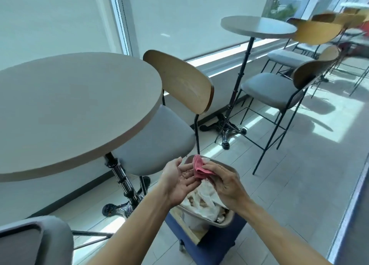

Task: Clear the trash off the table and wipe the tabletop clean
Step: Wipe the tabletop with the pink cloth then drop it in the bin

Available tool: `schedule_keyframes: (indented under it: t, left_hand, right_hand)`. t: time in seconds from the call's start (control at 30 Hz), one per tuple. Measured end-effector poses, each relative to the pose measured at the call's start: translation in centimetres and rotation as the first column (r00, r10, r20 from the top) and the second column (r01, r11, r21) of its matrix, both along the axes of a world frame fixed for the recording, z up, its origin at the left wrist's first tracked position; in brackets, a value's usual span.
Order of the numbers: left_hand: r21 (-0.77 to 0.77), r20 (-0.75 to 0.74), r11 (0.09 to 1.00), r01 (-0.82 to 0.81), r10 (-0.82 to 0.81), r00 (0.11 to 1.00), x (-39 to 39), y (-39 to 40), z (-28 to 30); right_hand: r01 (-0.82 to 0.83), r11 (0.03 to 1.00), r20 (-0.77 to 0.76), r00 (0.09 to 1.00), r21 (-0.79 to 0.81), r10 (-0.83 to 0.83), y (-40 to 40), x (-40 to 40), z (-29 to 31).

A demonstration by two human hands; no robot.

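Now, hands over bin, right hand pinching red cloth, pointing up-left

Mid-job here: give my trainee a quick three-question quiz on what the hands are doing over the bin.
1. True or false: the right hand grips the red cloth.
2. Which hand lies palm up, fingers straight?
3. The hands are over: A) the round table B) the trash bin C) a chair seat.

Key:
1. True.
2. The left hand.
3. B; crumpled white trash already fills it.
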State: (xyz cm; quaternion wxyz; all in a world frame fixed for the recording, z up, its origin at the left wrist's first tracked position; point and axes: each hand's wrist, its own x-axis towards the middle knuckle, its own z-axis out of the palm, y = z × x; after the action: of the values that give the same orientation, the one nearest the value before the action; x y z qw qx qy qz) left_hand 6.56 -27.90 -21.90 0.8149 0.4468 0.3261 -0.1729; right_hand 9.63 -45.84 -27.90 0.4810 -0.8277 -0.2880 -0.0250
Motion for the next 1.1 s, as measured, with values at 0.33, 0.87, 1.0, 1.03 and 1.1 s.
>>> schedule_keyframes:
  t: [0.33,0.87,1.0,1.03,1.1]
  left_hand:
    - [0.219,-0.157,0.975,-0.020,0.055,0.986,2.7,-6.1,-2.5]
    - [0.466,-0.094,0.881,0.083,-0.044,0.995,2.8,-7.4,0.3]
    - [0.456,0.005,0.886,0.086,-0.099,0.995,3.0,-8.0,1.6]
    - [0.494,0.043,0.865,0.094,-0.133,0.990,2.9,-7.9,1.9]
    - [0.565,0.101,0.819,0.099,-0.188,0.977,2.5,-7.7,2.5]
  right_hand:
    - [0.084,0.967,-0.149,0.988,0.240,-0.049,-0.3,-1.2,-0.7]
    - [0.189,0.968,-0.051,0.982,0.166,-0.183,-0.1,-2.0,-2.4]
    - [0.163,0.986,0.089,0.982,0.038,-0.165,0.1,-1.8,-3.9]
    - [0.186,0.982,0.080,0.979,0.022,-0.187,0.1,-1.7,-4.2]
    - [0.223,0.974,0.043,0.974,0.033,-0.224,0.0,-1.5,-4.5]
